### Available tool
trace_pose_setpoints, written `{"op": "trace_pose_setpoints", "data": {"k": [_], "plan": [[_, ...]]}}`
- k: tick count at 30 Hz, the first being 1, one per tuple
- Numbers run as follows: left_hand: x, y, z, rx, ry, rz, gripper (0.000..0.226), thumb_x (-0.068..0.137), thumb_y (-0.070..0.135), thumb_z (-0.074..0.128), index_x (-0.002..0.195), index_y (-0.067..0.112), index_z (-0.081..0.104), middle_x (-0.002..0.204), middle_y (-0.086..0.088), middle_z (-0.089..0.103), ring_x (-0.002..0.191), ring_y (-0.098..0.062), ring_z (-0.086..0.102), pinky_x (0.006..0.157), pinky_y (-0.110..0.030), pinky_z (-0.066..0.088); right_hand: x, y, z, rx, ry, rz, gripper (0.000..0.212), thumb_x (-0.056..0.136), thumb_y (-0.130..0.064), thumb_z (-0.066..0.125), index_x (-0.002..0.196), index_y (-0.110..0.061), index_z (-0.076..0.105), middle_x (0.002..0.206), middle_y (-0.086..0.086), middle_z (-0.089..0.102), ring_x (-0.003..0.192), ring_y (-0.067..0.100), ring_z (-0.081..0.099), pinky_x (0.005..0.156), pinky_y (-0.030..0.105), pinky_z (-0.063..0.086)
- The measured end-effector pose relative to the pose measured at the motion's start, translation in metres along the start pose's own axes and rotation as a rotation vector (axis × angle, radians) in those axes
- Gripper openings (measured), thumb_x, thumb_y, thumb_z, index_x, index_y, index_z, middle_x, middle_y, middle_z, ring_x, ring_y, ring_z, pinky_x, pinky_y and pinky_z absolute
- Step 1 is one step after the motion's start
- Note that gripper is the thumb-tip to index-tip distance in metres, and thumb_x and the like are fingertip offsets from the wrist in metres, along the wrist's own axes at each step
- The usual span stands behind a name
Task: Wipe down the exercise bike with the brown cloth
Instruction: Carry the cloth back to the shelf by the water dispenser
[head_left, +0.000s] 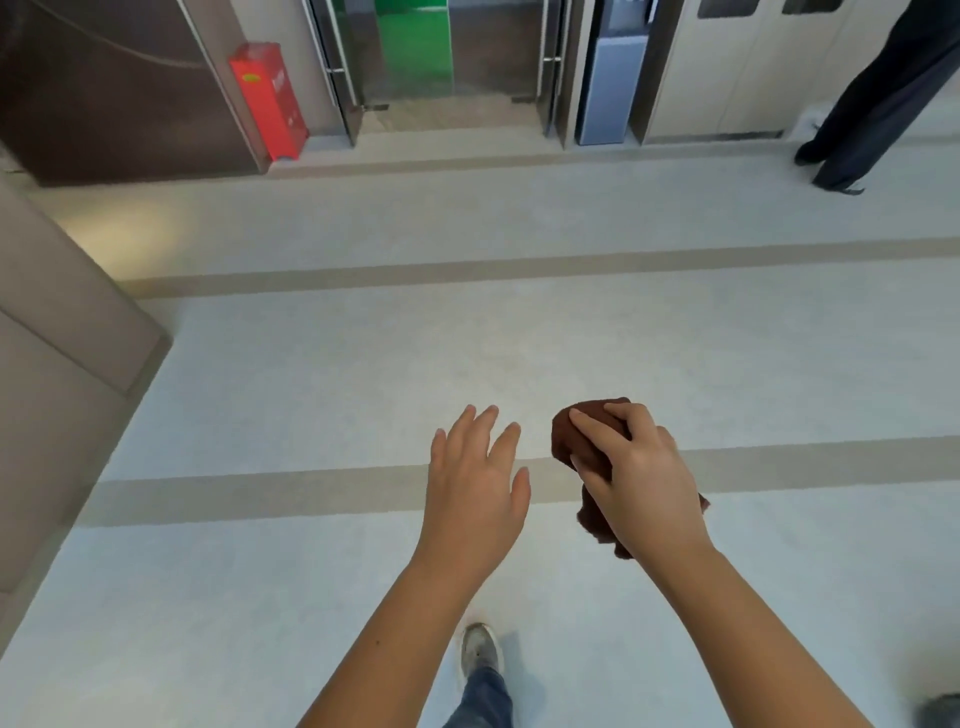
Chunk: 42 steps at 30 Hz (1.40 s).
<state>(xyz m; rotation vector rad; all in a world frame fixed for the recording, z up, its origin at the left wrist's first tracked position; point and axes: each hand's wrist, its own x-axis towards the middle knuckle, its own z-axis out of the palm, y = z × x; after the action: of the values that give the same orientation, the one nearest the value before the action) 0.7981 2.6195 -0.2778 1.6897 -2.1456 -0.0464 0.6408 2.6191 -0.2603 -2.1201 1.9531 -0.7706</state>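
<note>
My right hand (636, 475) grips the bunched brown cloth (584, 441), fingers curled over its top, with folds hanging below the palm. To its left my left hand (475, 480) is held out with straight, spread fingers and holds nothing. Both hands hover over a pale floor. No exercise bike is in view.
A beige wall corner (67, 364) juts in at the left. A red cabinet (267, 98) leans by glass doors (436, 57) at the back. A person's dark trouser legs (872, 98) stand at the far right. My own shoe (480, 649) is on the floor below.
</note>
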Motion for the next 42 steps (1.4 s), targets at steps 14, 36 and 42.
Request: {"op": "trace_pose_setpoints", "data": {"k": [14,36,42], "plan": [[0.265,0.009,0.074,-0.09,-0.12,0.233,0.037,0.079,0.025,0.056,0.112,0.011,0.064,0.122,-0.012,0.059,0.117,-0.033,0.052,0.095,-0.053,0.036,0.224,0.096,0.007,-0.032,0.148,0.23,0.044,0.074,-0.009,0.073,0.115,-0.021,0.064,0.117,0.013,0.056,0.087,0.039,0.056,0.063,0.042,0.052],[0.726,0.083,0.226,-0.084,-0.288,0.114,0.049,0.098,0.038,0.029,0.145,0.028,0.019,0.155,0.004,0.007,0.141,-0.016,-0.002,0.111,-0.032,-0.008,0.648,0.334,0.015,-0.044,0.116,0.278,0.043,0.08,-0.015,0.068,0.121,-0.024,0.06,0.124,0.008,0.052,0.098,0.035,0.053,0.067,0.038,0.05],[0.882,0.036,0.281,-0.124,-0.211,0.158,0.043,0.091,0.026,0.04,0.13,0.011,0.049,0.142,-0.013,0.04,0.134,-0.03,0.03,0.109,-0.047,0.018,0.805,0.373,0.046,-0.034,0.104,0.292,0.044,0.082,-0.018,0.065,0.125,-0.027,0.056,0.128,0.006,0.048,0.103,0.035,0.051,0.073,0.041,0.051]]}}
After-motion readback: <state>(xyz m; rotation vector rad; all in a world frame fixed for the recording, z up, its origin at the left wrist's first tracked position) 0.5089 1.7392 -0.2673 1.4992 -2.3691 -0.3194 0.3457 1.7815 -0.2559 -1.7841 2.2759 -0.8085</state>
